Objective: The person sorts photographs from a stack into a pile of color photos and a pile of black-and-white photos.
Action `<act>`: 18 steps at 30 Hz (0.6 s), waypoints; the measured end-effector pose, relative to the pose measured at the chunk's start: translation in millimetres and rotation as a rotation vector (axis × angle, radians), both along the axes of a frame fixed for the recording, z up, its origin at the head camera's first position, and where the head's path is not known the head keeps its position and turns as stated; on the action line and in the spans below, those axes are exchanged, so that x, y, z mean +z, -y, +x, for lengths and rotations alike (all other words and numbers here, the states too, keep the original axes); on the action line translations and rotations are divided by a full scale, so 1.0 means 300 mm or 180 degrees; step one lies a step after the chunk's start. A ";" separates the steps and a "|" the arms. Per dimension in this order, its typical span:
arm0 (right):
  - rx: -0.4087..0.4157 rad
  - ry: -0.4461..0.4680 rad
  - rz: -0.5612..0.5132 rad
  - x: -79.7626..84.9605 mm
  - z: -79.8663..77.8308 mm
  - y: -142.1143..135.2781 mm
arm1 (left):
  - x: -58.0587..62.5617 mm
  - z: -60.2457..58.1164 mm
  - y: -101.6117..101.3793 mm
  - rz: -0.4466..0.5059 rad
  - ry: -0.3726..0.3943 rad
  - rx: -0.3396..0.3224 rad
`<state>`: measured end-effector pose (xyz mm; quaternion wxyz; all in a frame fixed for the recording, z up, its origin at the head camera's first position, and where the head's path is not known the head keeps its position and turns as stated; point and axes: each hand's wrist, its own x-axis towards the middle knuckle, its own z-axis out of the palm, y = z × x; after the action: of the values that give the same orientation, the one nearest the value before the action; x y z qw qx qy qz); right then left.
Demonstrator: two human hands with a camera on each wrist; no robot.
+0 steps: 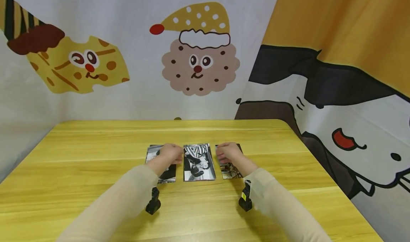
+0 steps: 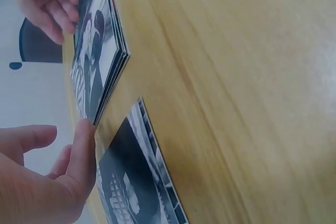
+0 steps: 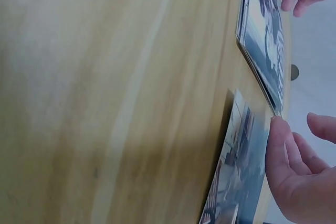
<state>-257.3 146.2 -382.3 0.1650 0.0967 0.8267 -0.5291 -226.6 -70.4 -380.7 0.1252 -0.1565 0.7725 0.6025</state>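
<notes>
Three sets of black-and-white or dark photo prints lie in a row. The middle one is a stack of photos (image 1: 199,162), several layers thick at its edge. My left hand (image 1: 171,153) is over the inner side of the left photos (image 1: 168,174); in the left wrist view its fingers are relaxed, thumb apart, with nothing pinched. Over the right photo (image 1: 231,171), which shows some colour, is my right hand (image 1: 228,152), its fingers loosely bent and the thumb apart. Whether any fingertip touches a print is unclear. Both hands partly cover the outer prints.
A yellow wood-grain table (image 1: 198,213) carries the prints. Behind it hangs a cartoon-printed curtain (image 1: 134,103). Black wrist devices (image 1: 153,201) hang under both forearms, close above the tabletop.
</notes>
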 end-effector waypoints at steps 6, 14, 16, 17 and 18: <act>0.0093 0.0055 0.0011 -0.002 0.009 0.018 | -0.016 0.001 -0.008 -0.0025 0.0000 -0.0007; 0.0073 0.0096 -0.0029 0.001 0.014 0.036 | -0.015 0.006 -0.020 -0.0133 -0.0006 0.0019; 0.0077 0.0099 -0.0024 0.001 0.017 0.038 | -0.015 0.008 -0.024 -0.0179 -0.0015 0.0013; 0.0080 0.0102 -0.0018 0.003 0.019 0.038 | -0.014 0.009 -0.025 -0.0201 -0.0025 0.0007; 0.0082 0.0101 -0.0016 0.003 0.020 0.039 | -0.013 0.011 -0.026 -0.0217 -0.0037 0.0005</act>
<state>-251.2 134.6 -381.3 0.1851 0.0940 0.8238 -0.5274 -223.4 -62.7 -384.8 0.1149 -0.1578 0.7932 0.5768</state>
